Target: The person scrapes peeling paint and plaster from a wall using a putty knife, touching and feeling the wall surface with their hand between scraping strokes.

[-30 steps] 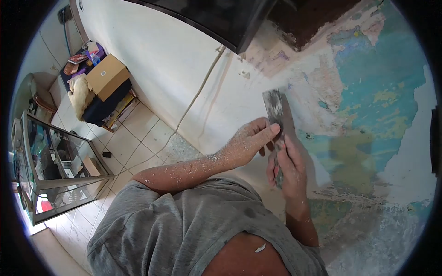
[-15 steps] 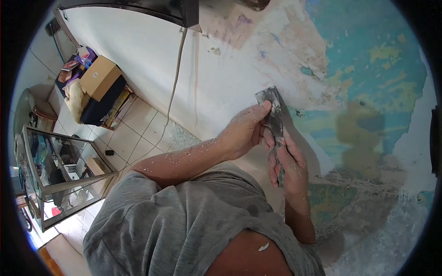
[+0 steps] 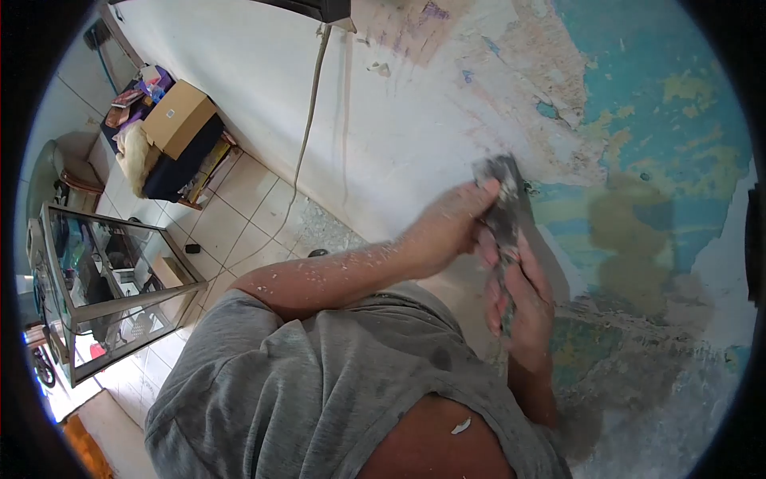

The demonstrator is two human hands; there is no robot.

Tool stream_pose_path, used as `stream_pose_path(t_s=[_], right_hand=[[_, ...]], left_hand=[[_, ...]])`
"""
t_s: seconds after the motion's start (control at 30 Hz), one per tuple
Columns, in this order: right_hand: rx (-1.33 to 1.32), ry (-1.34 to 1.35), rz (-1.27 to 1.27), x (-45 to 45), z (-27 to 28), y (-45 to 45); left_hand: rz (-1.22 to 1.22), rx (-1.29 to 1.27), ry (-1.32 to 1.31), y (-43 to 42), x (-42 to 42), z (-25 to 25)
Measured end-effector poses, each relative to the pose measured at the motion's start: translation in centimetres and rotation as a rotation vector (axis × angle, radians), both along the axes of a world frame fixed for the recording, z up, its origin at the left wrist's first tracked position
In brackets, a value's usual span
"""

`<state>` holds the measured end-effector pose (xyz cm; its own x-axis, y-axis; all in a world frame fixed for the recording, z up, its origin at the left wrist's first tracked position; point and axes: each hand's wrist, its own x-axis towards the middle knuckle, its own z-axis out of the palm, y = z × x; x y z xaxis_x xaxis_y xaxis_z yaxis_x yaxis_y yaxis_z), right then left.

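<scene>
A grey scraper point(image 3: 503, 209), a putty knife with a dusty, worn blade, is held between both hands in front of the wall. My left hand point(image 3: 455, 225) pinches the blade, its thumb lying on the flat face near the top edge. Lower down, my right hand point(image 3: 527, 307) is closed around the handle. White flakes and dust cover my left forearm. Motion smears the blade's upper edge, and I cannot tell whether it touches the wall point(image 3: 423, 120).
Peeling turquoise paint point(image 3: 654, 88) and bare plaster mark the wall on the right. A cable point(image 3: 307, 128) hangs down it. Debris point(image 3: 323, 227) lies on the tiled floor. To the left stand a glass display case point(image 3: 132, 295) and a cardboard box point(image 3: 179, 120) on dark furniture.
Both hands and the scraper have shifted slightly right and down in view. The background has also shifted a little, so the camera has moved. The grip stays the same.
</scene>
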<state>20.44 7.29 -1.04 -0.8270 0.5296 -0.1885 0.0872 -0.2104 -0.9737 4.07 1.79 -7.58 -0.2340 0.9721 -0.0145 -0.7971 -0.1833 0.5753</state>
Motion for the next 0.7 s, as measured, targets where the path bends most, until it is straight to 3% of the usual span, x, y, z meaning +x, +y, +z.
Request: stream_pose_path(t_s=[0.2,0.37,0.57,0.7], right_hand=[[0.062,-0.049,0.036,-3.6,-0.1,0.1],[0.032,-0.03,0.115,-1.1,0.1,0.9],[-0.04,-0.04,0.035,-1.4,-2.1,1.1],[-0.007,-0.103,0.072,-0.5,-2.4,0.6]], left_hand=[[0.18,0.04,0.042,-0.4,-2.4,-0.2],[-0.04,-0.017,-0.018,-0.2,-0.2,-0.4],[0.129,-0.045,0.03,-0.5,-1.3,-1.3],[0.028,0.006,-0.08,-0.9,-0.5,-2.9]])
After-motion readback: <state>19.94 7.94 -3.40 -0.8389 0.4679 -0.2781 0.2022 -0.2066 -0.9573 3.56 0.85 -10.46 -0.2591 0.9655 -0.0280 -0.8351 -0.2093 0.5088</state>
